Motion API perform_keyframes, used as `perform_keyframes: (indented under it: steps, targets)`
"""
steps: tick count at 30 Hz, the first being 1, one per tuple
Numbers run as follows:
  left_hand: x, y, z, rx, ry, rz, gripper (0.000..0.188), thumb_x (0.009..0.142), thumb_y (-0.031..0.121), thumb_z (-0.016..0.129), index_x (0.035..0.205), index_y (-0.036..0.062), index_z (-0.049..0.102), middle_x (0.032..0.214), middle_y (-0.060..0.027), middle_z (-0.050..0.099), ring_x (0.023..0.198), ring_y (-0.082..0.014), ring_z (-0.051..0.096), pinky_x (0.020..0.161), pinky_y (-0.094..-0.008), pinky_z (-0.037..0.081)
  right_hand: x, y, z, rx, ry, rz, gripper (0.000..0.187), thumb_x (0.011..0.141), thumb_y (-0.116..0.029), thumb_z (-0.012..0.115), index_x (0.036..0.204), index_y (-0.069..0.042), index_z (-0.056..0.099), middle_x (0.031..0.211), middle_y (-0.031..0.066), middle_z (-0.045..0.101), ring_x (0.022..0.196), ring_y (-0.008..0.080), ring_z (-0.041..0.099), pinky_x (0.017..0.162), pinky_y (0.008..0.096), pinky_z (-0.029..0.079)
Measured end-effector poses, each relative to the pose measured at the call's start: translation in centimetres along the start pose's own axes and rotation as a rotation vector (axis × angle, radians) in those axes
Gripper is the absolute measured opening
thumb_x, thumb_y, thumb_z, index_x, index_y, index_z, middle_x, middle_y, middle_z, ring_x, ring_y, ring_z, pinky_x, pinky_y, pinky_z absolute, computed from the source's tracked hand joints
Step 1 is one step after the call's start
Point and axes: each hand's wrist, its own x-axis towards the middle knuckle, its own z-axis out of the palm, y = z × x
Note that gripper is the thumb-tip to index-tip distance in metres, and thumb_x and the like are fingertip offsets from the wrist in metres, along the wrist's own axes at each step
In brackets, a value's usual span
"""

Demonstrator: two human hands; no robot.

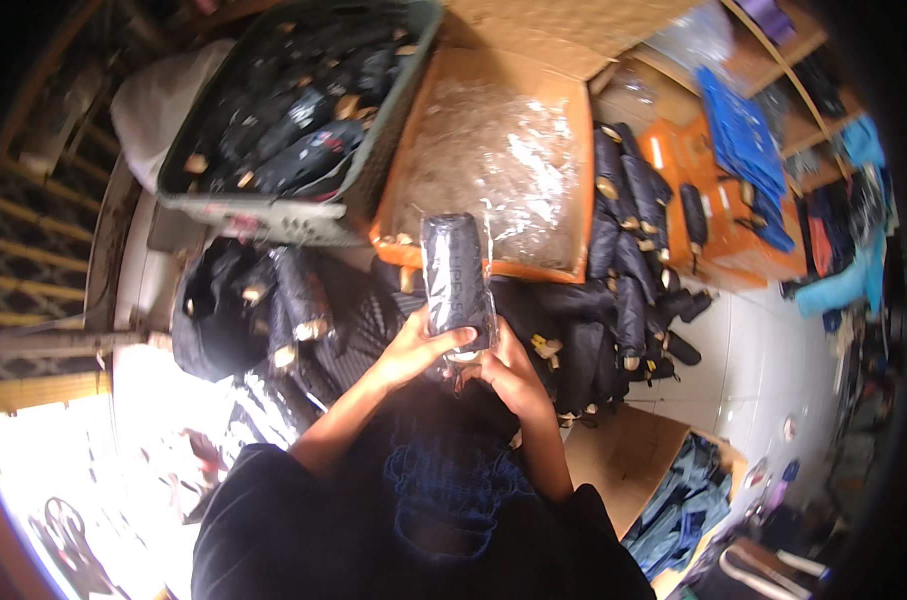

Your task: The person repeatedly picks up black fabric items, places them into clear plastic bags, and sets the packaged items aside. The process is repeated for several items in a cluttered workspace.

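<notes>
A black rolled pouch with dark lettering stands upright in front of my chest, wrapped in a clear plastic bag. My left hand is closed round its lower left side, the thumb lying across the front. At the lower right end my right hand is closed on the bag's plastic, its fingers partly hidden behind the pouch. Just beyond the pouch, an open cardboard box holds a heap of clear plastic bags.
A grey-green plastic basket full of black pouches stands at the far left. More dark pouches lie piled right of the box. An orange box carries blue plastic packs. A carton of blue-grey cloth sits at the lower right.
</notes>
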Motion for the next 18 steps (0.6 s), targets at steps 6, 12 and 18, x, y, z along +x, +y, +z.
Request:
perform_keyframes:
  steps: [6,12,18]
  targets:
    - [-3.7,-6.5,-4.2,-0.229,0.348,-0.021,0.066,0.091,0.028,0.066,0.138,-0.003,0.032,0.123,-0.0148,0.055,0.112,-0.021,0.055,0.091,-0.0325,0.049,4.0,6.0,-0.3,-0.182,0.018,0.237,0.029,0.1,-0.015,0.049,0.127,-0.004,0.05,0.089,0.0029,0.062,0.069,0.0083,0.059,0.056,0.0235,0.048]
    - [-3.3,-7.4,-7.6,-0.405,0.283,0.04,0.039,0.097,0.028,0.055,0.12,-0.0031,0.051,0.105,-0.013,0.064,0.095,-0.0227,0.065,0.086,-0.0374,0.051,8.7,8.2,1.2,-0.45,0.057,0.292,0.025,0.098,-0.027,0.054,0.101,-0.003,0.06,0.066,0.0006,0.057,0.051,0.0063,0.052,0.046,0.0226,0.041]
    - [-1.6,-8.2,-9.9,-0.442,0.518,0.065,0.032,0.096,0.029,0.056,0.108,-0.0005,0.055,0.099,-0.0119,0.065,0.088,-0.0216,0.065,0.079,-0.0353,0.051,12.5,8.7,2.4,-0.658,0.074,0.314,0.025,0.099,-0.027,0.054,0.096,-0.003,0.059,0.068,-0.0012,0.056,0.051,0.0037,0.049,0.043,0.0198,0.039]
